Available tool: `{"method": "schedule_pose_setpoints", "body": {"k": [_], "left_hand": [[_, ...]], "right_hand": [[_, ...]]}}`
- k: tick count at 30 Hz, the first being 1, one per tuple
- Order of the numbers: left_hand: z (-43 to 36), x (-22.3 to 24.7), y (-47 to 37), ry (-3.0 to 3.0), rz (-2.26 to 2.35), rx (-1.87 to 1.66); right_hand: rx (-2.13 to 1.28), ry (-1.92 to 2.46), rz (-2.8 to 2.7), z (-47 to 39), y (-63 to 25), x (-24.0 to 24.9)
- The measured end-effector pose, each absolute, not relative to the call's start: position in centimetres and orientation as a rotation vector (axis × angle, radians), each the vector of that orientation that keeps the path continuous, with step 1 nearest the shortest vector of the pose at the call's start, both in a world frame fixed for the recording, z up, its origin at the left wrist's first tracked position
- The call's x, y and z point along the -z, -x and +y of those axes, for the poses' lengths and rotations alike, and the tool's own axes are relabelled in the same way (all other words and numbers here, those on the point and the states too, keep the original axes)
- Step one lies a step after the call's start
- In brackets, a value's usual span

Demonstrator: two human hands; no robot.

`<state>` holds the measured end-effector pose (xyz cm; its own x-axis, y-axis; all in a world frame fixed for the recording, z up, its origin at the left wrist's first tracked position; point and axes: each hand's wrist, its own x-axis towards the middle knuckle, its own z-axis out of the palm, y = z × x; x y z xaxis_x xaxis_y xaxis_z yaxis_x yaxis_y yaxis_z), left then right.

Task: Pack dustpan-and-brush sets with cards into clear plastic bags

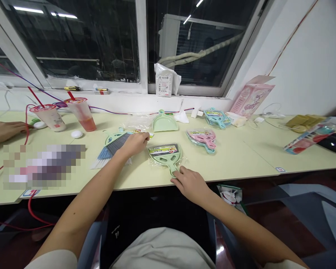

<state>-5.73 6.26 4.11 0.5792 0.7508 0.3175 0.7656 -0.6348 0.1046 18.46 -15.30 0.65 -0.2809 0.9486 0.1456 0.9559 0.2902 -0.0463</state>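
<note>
My right hand has its thumb and fingers closed on the handle of a green dustpan and brush set. That set lies in clear wrap near the table's front edge, with a printed label across its grey bristles. Closed and palm down, my left hand is just up and left of it; whatever its fingers hold is hidden. Partly under my left forearm and hand lies a brush with grey and blue bristles, on a green piece. A bare green dustpan is at the back.
Pink and blue dustpan sets lie to the right. Two drink cups with red straws stand at the left, near a white egg-shaped thing. Another person's hand rests at the far left. A pink box stands by the wall.
</note>
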Motion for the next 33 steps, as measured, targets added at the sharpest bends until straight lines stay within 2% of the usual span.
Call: {"method": "schedule_pose_setpoints", "body": {"k": [12,20,28,33], "left_hand": [[6.6,-3.0,5.2,2.823,-1.303,0.571],[7.0,-3.0,5.5,2.815,-1.357,0.676],[7.3,-2.7,5.5,2.804,-1.389,0.647],[7.2,-2.8,5.5,2.827,-1.394,0.565]], "right_hand": [[0.093,1.849,-2.152,-9.4,-19.1,1.7],[0.172,1.719,-2.04,-8.9,-20.7,1.8],[0.405,1.727,-1.877,-6.4,-29.5,-2.5],[0.505,1.779,-1.915,-4.5,-35.7,-1.6]]}}
